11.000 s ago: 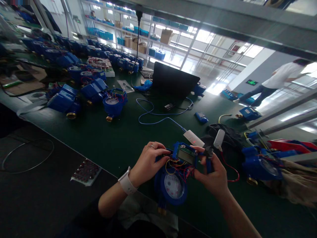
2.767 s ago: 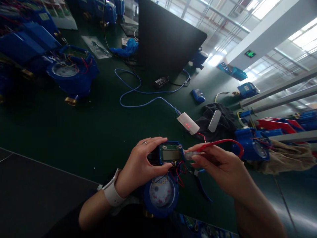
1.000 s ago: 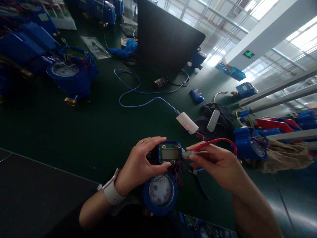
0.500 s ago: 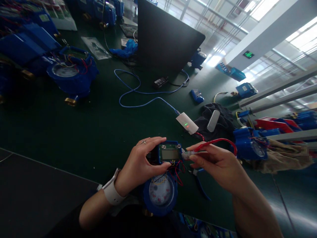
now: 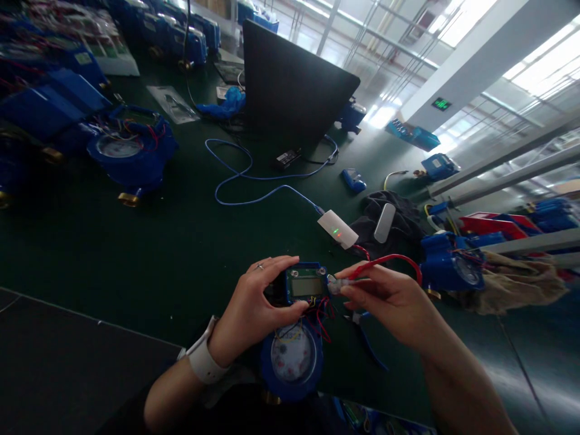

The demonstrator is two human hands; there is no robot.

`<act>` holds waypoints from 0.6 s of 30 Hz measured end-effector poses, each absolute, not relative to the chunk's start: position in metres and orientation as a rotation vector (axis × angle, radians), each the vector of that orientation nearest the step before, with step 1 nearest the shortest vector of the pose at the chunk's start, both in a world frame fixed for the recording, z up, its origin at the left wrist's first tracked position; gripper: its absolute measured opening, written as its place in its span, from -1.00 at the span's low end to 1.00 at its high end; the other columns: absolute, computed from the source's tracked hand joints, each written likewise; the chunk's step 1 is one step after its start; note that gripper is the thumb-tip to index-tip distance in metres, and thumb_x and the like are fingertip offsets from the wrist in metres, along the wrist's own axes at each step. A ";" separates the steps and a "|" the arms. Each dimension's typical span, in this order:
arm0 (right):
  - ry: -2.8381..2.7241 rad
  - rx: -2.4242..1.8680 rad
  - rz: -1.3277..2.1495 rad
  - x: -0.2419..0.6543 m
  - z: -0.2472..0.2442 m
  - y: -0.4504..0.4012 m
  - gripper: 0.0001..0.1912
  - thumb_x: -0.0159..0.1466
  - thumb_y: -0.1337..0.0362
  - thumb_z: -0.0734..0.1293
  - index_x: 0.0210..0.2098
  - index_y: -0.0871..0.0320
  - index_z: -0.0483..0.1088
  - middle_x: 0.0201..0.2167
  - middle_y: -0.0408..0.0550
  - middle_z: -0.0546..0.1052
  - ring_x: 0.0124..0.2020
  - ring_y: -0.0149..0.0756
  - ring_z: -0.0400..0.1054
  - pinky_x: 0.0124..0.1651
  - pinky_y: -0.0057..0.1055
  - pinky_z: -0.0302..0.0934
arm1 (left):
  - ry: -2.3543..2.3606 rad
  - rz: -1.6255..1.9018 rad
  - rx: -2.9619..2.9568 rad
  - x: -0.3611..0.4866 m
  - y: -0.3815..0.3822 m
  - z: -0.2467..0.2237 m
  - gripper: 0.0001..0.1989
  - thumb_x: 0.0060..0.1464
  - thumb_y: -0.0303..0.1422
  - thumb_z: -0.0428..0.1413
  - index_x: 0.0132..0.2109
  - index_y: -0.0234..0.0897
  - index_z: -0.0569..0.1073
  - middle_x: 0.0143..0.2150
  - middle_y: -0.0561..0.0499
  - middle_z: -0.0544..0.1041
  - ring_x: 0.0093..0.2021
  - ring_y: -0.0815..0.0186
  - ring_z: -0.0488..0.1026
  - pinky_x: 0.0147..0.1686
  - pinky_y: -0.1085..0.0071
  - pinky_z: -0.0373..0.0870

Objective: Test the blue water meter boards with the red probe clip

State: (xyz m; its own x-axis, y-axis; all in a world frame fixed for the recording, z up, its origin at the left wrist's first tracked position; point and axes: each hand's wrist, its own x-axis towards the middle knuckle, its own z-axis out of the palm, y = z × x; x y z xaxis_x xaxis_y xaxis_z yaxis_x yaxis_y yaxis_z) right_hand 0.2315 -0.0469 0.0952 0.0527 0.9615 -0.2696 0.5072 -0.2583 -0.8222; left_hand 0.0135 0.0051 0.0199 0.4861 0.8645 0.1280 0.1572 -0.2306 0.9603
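Note:
My left hand (image 5: pixel 258 305) is wrapped round the blue-framed display module (image 5: pixel 307 285), thumb along its lower edge and fingers over the top. This module, a green circuit board with a grey screen, sits above the round dial of a blue water meter (image 5: pixel 292 356). Between thumb and fingers of my right hand (image 5: pixel 385 296) is a clear-ended connector (image 5: pixel 338 285) on a red cable (image 5: pixel 394 258). Its tip is against the module's right side; whether it is inserted I cannot tell. Thin red wires (image 5: pixel 322 320) hang below the module. Blue-handled pliers (image 5: pixel 369 344) lie just right of the meter.
A white box with lit lights (image 5: pixel 338 228) joins a blue cable (image 5: pixel 254 199) on the green table. Behind stands a dark laptop (image 5: pixel 294 84). More blue meters (image 5: pixel 133 148) stand at left, and another meter (image 5: pixel 453 263) at right beside a dark cloth (image 5: pixel 408 223).
The view has shifted slightly, so the table items sit a little lower and further left. Both hands keep their holds, with the connector still at the module's right side.

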 end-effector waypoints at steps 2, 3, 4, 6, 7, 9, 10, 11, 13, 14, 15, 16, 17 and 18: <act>-1.476 -1.799 1.130 0.230 0.096 -0.046 -0.73 0.19 0.09 0.44 -0.23 0.15 0.53 -0.43 -0.04 0.62 -0.50 -0.27 0.51 -0.44 -0.37 0.46 | 0.883 0.861 1.697 0.014 0.005 0.020 -0.47 -0.07 -0.36 0.30 0.10 -0.26 0.46 0.09 -0.16 0.56 0.11 0.06 0.48 0.14 0.03 0.39; -1.477 -1.791 1.131 0.230 0.096 -0.046 -0.73 0.19 0.09 0.43 -0.23 0.16 0.52 -0.42 -0.04 0.62 -0.50 -0.27 0.50 -0.44 -0.37 0.46 | 0.887 0.866 1.698 0.014 0.005 0.020 -0.47 -0.07 -0.36 0.30 0.10 -0.25 0.46 0.09 -0.15 0.56 0.10 0.06 0.49 0.14 0.03 0.40; -1.475 -1.781 1.131 0.229 0.095 -0.046 -0.72 0.20 0.09 0.43 -0.22 0.17 0.52 -0.42 -0.04 0.61 -0.49 -0.28 0.50 -0.43 -0.36 0.47 | 0.891 0.866 1.697 0.014 0.004 0.020 -0.47 -0.07 -0.36 0.29 0.10 -0.24 0.47 0.08 -0.14 0.56 0.10 0.06 0.49 0.13 0.03 0.40; -1.466 -1.766 1.139 0.229 0.094 -0.046 -0.72 0.20 0.09 0.43 -0.22 0.18 0.51 -0.43 -0.05 0.60 -0.48 -0.27 0.50 -0.41 -0.36 0.47 | 0.898 0.861 1.692 0.014 0.005 0.020 -0.49 -0.07 -0.36 0.29 0.09 -0.24 0.47 0.07 -0.14 0.57 0.09 0.06 0.50 0.13 0.01 0.41; -1.461 -1.761 1.146 0.230 0.094 -0.046 -0.72 0.21 0.10 0.42 -0.22 0.18 0.50 -0.44 -0.06 0.59 -0.47 -0.27 0.50 -0.40 -0.37 0.47 | 0.900 0.854 1.691 0.014 0.005 0.020 -0.49 -0.07 -0.35 0.29 0.08 -0.25 0.48 0.07 -0.15 0.57 0.09 0.05 0.50 0.13 0.00 0.42; -1.463 -1.749 1.155 0.230 0.093 -0.046 -0.73 0.21 0.11 0.42 -0.22 0.18 0.50 -0.43 -0.06 0.59 -0.45 -0.27 0.50 -0.40 -0.37 0.48 | 0.904 0.844 1.692 0.013 0.006 0.020 -0.50 -0.06 -0.34 0.28 0.08 -0.26 0.48 0.07 -0.16 0.57 0.07 0.05 0.51 0.12 0.00 0.43; -1.467 -1.742 1.157 0.230 0.092 -0.046 -0.75 0.22 0.12 0.42 -0.22 0.18 0.50 -0.42 -0.06 0.58 -0.44 -0.27 0.50 -0.40 -0.38 0.47 | 0.908 0.843 1.695 0.013 0.006 0.020 -0.50 -0.06 -0.34 0.27 0.08 -0.26 0.48 0.07 -0.17 0.57 0.07 0.04 0.52 0.11 -0.01 0.43; -1.472 -1.734 1.160 0.231 0.092 -0.046 -0.76 0.22 0.14 0.41 -0.21 0.18 0.49 -0.41 -0.07 0.58 -0.44 -0.28 0.50 -0.39 -0.38 0.47 | 0.914 0.842 1.697 0.013 0.006 0.020 -0.50 -0.06 -0.34 0.27 0.08 -0.27 0.48 0.07 -0.17 0.57 0.06 0.04 0.52 0.11 -0.01 0.43; -1.478 -1.711 1.168 0.231 0.091 -0.045 -0.79 0.23 0.18 0.41 -0.21 0.18 0.49 -0.39 -0.08 0.57 -0.42 -0.30 0.50 -0.38 -0.40 0.47 | 0.926 0.840 1.704 0.013 0.007 0.019 -0.50 -0.07 -0.34 0.27 0.08 -0.26 0.47 0.06 -0.17 0.57 0.05 0.04 0.53 0.11 0.00 0.44; -1.483 -1.699 1.167 0.231 0.091 -0.045 -0.80 0.24 0.20 0.40 -0.21 0.18 0.49 -0.38 -0.08 0.56 -0.41 -0.31 0.50 -0.37 -0.42 0.46 | 0.931 0.838 1.708 0.012 0.007 0.019 -0.50 -0.06 -0.34 0.27 0.08 -0.25 0.47 0.07 -0.17 0.57 0.05 0.04 0.53 0.10 -0.01 0.45; -1.489 -1.690 1.162 0.230 0.091 -0.044 -0.82 0.24 0.22 0.40 -0.21 0.18 0.49 -0.36 -0.08 0.56 -0.40 -0.32 0.50 -0.36 -0.42 0.45 | 0.936 0.831 1.714 0.012 0.007 0.019 -0.50 -0.06 -0.34 0.27 0.09 -0.24 0.47 0.07 -0.17 0.57 0.06 0.03 0.53 0.10 -0.01 0.45; -1.497 -1.682 1.153 0.230 0.092 -0.044 -0.83 0.24 0.23 0.40 -0.22 0.18 0.49 -0.34 -0.08 0.56 -0.39 -0.32 0.50 -0.36 -0.43 0.45 | 0.937 0.824 1.721 0.012 0.007 0.018 -0.49 -0.05 -0.34 0.26 0.09 -0.24 0.46 0.07 -0.17 0.57 0.05 0.03 0.53 0.09 -0.01 0.46; -1.507 -1.677 1.143 0.230 0.092 -0.043 -0.84 0.24 0.23 0.40 -0.23 0.18 0.49 -0.33 -0.07 0.56 -0.38 -0.32 0.50 -0.35 -0.43 0.44 | 0.937 0.820 1.729 0.012 0.007 0.018 -0.49 -0.05 -0.33 0.26 0.10 -0.24 0.46 0.07 -0.17 0.57 0.05 0.03 0.54 0.08 -0.01 0.47; -1.517 -1.675 1.132 0.229 0.093 -0.043 -0.84 0.23 0.24 0.40 -0.24 0.19 0.50 -0.33 -0.07 0.56 -0.38 -0.32 0.49 -0.36 -0.43 0.42 | 0.935 0.820 1.739 0.011 0.008 0.018 -0.49 -0.04 -0.32 0.26 0.10 -0.24 0.46 0.06 -0.17 0.57 0.04 0.03 0.54 0.07 -0.01 0.48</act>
